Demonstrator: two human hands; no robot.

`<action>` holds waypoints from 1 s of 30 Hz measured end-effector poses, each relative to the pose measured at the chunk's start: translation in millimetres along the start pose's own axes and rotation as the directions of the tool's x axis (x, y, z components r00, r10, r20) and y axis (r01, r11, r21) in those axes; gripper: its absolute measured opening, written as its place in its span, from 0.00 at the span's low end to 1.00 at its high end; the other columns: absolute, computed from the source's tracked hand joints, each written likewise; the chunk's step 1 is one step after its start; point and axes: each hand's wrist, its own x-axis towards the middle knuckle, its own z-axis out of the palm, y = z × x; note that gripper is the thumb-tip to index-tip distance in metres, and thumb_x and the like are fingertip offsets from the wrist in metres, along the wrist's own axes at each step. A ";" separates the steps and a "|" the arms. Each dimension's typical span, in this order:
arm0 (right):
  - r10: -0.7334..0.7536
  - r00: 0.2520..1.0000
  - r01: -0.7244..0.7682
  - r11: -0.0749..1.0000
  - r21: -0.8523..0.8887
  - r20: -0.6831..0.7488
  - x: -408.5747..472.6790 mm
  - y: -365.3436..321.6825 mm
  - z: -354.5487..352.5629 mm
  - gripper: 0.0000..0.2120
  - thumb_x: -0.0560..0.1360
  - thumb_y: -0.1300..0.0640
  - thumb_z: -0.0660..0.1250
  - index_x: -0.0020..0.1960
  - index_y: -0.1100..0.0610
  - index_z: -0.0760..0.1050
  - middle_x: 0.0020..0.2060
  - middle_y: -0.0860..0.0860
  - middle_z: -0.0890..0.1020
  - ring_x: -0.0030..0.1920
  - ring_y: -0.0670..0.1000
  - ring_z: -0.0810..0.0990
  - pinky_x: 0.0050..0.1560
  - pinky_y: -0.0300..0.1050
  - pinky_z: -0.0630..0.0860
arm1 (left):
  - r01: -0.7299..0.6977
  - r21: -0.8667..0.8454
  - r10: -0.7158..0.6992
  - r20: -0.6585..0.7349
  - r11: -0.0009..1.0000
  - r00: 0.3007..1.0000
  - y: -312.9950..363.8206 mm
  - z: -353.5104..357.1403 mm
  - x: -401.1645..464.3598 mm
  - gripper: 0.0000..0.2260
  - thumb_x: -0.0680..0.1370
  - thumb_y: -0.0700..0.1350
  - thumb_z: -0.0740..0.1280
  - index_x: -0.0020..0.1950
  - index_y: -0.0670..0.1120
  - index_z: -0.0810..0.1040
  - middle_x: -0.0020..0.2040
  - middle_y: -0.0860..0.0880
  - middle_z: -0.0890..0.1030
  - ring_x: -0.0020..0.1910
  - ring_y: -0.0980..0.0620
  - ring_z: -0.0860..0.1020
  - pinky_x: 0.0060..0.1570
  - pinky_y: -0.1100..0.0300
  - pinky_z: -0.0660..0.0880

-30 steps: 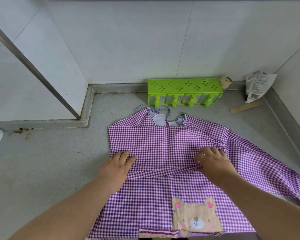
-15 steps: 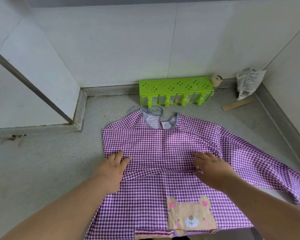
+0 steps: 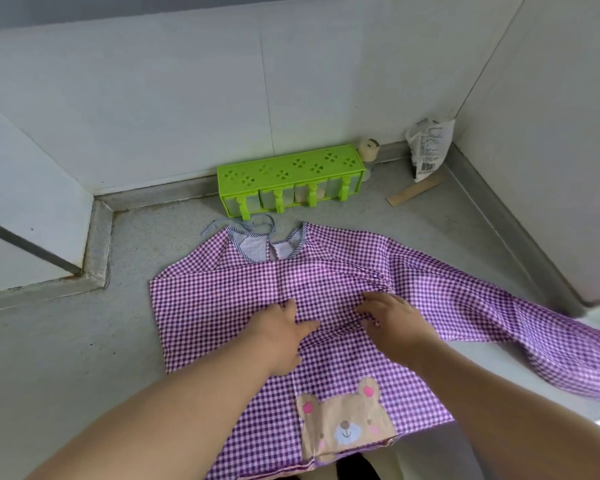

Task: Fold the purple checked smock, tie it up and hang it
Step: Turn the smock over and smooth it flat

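Grip: left hand and right hand flat, fingers spread, pressing the smock.
Smock: spread on the grey counter, frame centre.
Rack: green spice rack beyond the collar.

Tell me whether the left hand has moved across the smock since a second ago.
Yes. The left hand has slid inward from the smock's left edge toward the right hand, judged against the centre seam.

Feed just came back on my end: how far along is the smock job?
Early. Done: the smock lies flat on the counter, its left side tucked in. In hand: left hand and right hand press a fold across the middle. Left: the right sleeve lies spread, neck ties loose, nothing hung.
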 end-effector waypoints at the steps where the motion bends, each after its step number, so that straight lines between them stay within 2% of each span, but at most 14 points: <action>1: 0.070 0.994 -0.070 0.997 0.013 -0.084 -5.9 10.8 -1.4 0.19 0.84 0.46 0.60 0.73 0.42 0.74 0.77 0.42 0.69 0.77 0.50 0.65 0.79 0.55 0.62 | 0.005 0.012 -0.005 0.007 1.000 1.000 3.9 -4.1 2.4 0.35 0.84 0.62 0.61 0.85 0.65 0.44 0.85 0.41 0.50 0.76 0.37 0.65 0.70 0.43 0.74; 5: 0.386 0.881 -0.369 0.922 0.112 -0.274 -40.3 55.5 -11.0 0.19 0.80 0.54 0.64 0.70 0.45 0.76 0.69 0.49 0.76 0.69 0.55 0.73 0.69 0.56 0.72 | 0.012 0.033 -0.014 0.057 0.999 0.998 15.1 -18.6 11.1 0.31 0.84 0.62 0.61 0.84 0.63 0.51 0.77 0.42 0.61 0.68 0.40 0.72 0.62 0.45 0.78; 8: 0.616 0.762 -0.554 0.780 0.292 -0.201 -59.1 79.5 -20.1 0.16 0.80 0.52 0.63 0.67 0.51 0.74 0.62 0.53 0.81 0.55 0.55 0.82 0.47 0.46 0.78 | 0.022 0.054 -0.026 0.078 0.998 0.997 19.1 -23.6 15.3 0.29 0.83 0.65 0.59 0.82 0.59 0.56 0.76 0.41 0.62 0.66 0.38 0.75 0.60 0.43 0.80; 10: 0.729 0.680 -0.647 0.647 0.403 -0.079 -66.0 93.9 -21.7 0.12 0.81 0.54 0.60 0.59 0.57 0.76 0.49 0.54 0.84 0.41 0.54 0.82 0.36 0.43 0.76 | 0.036 0.056 -0.041 0.083 0.998 0.996 21.8 -24.3 17.1 0.29 0.83 0.66 0.58 0.81 0.58 0.57 0.77 0.40 0.61 0.67 0.38 0.75 0.61 0.43 0.79; 11: 0.780 0.625 -0.681 0.555 0.478 -0.015 -69.4 101.9 -21.4 0.13 0.80 0.55 0.60 0.59 0.61 0.76 0.47 0.57 0.83 0.41 0.55 0.81 0.37 0.45 0.77 | 0.037 0.057 -0.041 0.082 0.998 0.996 24.4 -25.2 18.1 0.30 0.83 0.67 0.57 0.81 0.58 0.57 0.77 0.40 0.60 0.68 0.37 0.75 0.61 0.43 0.79; 13: 0.875 0.469 -0.740 0.315 0.595 0.120 -69.7 113.4 -19.8 0.23 0.79 0.52 0.63 0.69 0.64 0.71 0.58 0.62 0.79 0.52 0.62 0.81 0.46 0.51 0.79 | 0.043 0.054 -0.047 0.076 0.998 0.996 24.5 -24.2 17.9 0.30 0.83 0.67 0.57 0.82 0.58 0.56 0.79 0.40 0.59 0.69 0.37 0.75 0.61 0.43 0.79; 14: 0.903 0.391 -0.740 0.194 0.645 0.177 -70.1 117.2 -20.5 0.26 0.78 0.51 0.64 0.71 0.64 0.69 0.59 0.63 0.78 0.54 0.64 0.79 0.51 0.54 0.79 | 0.044 0.054 -0.048 0.076 0.998 0.996 25.6 -24.5 17.7 0.30 0.83 0.67 0.57 0.82 0.59 0.56 0.80 0.40 0.58 0.69 0.37 0.75 0.61 0.43 0.79; 15: 0.911 0.348 -0.682 0.084 0.726 0.221 -68.2 120.9 -19.9 0.25 0.77 0.52 0.65 0.69 0.64 0.69 0.56 0.62 0.78 0.51 0.63 0.79 0.51 0.54 0.80 | 0.049 0.052 -0.053 0.078 0.997 0.996 25.3 -23.9 17.5 0.31 0.82 0.68 0.57 0.82 0.59 0.55 0.81 0.40 0.57 0.70 0.37 0.74 0.62 0.43 0.79; 17: 0.892 0.350 -0.447 -0.109 0.888 0.285 -63.4 125.6 -19.8 0.23 0.76 0.58 0.64 0.70 0.62 0.69 0.51 0.58 0.78 0.41 0.57 0.77 0.43 0.51 0.76 | 0.057 0.050 -0.061 0.082 0.997 0.995 26.4 -24.1 16.8 0.31 0.83 0.68 0.57 0.83 0.60 0.53 0.83 0.40 0.53 0.73 0.36 0.72 0.64 0.43 0.78; 19: 0.875 0.426 -0.233 -0.141 0.962 0.231 -58.8 131.6 -19.0 0.23 0.75 0.64 0.63 0.70 0.56 0.70 0.54 0.55 0.81 0.41 0.55 0.79 0.41 0.48 0.77 | 0.065 0.045 -0.069 0.090 0.997 0.994 27.3 -24.9 15.4 0.31 0.83 0.68 0.56 0.84 0.61 0.51 0.85 0.41 0.50 0.75 0.35 0.70 0.67 0.42 0.77; 22: 0.827 0.533 -0.127 -0.130 0.983 0.178 -52.6 130.7 -21.9 0.23 0.79 0.66 0.63 0.70 0.49 0.75 0.57 0.53 0.84 0.52 0.56 0.83 0.50 0.50 0.81 | 0.084 0.033 -0.087 0.107 0.996 0.990 28.2 -25.6 14.0 0.32 0.83 0.68 0.55 0.84 0.63 0.49 0.86 0.41 0.46 0.78 0.34 0.66 0.71 0.41 0.74; 24: 0.811 0.544 -0.073 -0.210 0.975 0.216 -52.3 125.7 -28.5 0.20 0.83 0.63 0.63 0.72 0.50 0.76 0.60 0.53 0.82 0.53 0.54 0.81 0.50 0.47 0.79 | 0.093 0.011 -0.094 0.115 0.996 0.989 27.8 -25.3 13.7 0.31 0.83 0.68 0.55 0.84 0.64 0.48 0.86 0.42 0.46 0.79 0.34 0.64 0.72 0.41 0.73; 27: 0.813 0.501 0.033 -0.360 0.932 0.296 -53.2 122.5 -35.4 0.16 0.84 0.59 0.66 0.71 0.54 0.77 0.63 0.52 0.81 0.59 0.56 0.81 0.53 0.45 0.80 | 0.100 -0.011 -0.098 0.118 0.995 0.988 27.5 -25.2 13.8 0.31 0.84 0.67 0.55 0.84 0.64 0.48 0.86 0.42 0.46 0.80 0.34 0.63 0.73 0.40 0.72; 30: 0.742 0.584 0.107 -0.471 0.876 0.328 -52.5 124.2 -36.9 0.23 0.81 0.54 0.69 0.73 0.60 0.73 0.69 0.59 0.79 0.67 0.60 0.79 0.45 0.47 0.83 | 0.104 -0.019 -0.101 0.118 0.994 0.988 26.3 -24.9 13.9 0.30 0.84 0.66 0.55 0.84 0.64 0.50 0.86 0.41 0.48 0.79 0.34 0.64 0.72 0.40 0.72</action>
